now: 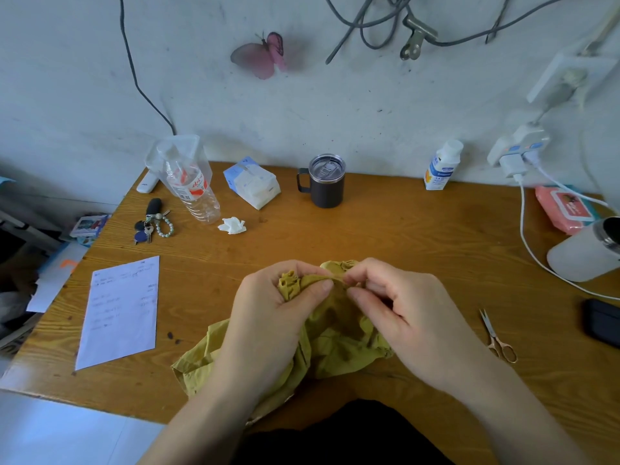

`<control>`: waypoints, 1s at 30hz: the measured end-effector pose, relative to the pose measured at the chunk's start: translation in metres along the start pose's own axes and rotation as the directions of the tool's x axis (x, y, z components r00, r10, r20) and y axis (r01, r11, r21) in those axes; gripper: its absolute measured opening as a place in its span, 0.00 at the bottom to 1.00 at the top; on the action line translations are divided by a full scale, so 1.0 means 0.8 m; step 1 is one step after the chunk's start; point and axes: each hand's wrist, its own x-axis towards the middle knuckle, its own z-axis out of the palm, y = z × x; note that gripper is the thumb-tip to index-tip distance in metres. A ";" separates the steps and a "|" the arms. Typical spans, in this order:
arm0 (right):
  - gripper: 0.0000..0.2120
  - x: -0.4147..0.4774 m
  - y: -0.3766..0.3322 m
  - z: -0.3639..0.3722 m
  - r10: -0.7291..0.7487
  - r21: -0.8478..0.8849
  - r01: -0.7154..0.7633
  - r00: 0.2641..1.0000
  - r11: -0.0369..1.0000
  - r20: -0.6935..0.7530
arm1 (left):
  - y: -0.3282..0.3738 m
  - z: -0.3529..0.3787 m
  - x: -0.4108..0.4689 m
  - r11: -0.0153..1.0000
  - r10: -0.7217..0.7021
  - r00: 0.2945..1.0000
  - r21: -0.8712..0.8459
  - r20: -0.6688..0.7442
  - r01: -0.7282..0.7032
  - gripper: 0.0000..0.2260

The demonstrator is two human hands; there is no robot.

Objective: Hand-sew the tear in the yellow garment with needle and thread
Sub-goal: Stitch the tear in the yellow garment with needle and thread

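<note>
Near table (402, 229) edge, middle: yellow garment (335, 340), bunched, its top raised off the wood.
Left grip (268, 317): curled round a gathered fold.
Right grip (396, 310): pinching cloth just beside; needle not discernible.
Handling: light, limp, soft; likely best held taut beside the tear.

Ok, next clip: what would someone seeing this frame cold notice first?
The two hands at the near middle of the wooden table: the left hand grips a bunched fold of the yellow garment and the right hand pinches the cloth beside it. Next come the small scissors lying to the right of them, and the pink butterfly high up at the back.
</note>
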 end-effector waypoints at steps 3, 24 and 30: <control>0.04 -0.001 -0.001 0.005 -0.002 -0.027 0.000 0.998 1.000 -0.062 | -0.002 0.004 -0.001 1.000 0.013 0.997 0.024 -0.075 -0.011 0.06; 0.05 0.003 0.005 -0.013 0.145 0.176 -0.153 0.988 0.972 0.056 | -0.005 0.004 0.004 0.998 -0.033 0.999 0.054 -0.034 0.035 0.05; 0.09 0.011 0.025 -0.027 0.195 0.425 -0.320 0.930 0.847 0.312 | -0.002 -0.003 0.015 0.982 -0.163 0.965 -0.060 0.207 0.179 0.02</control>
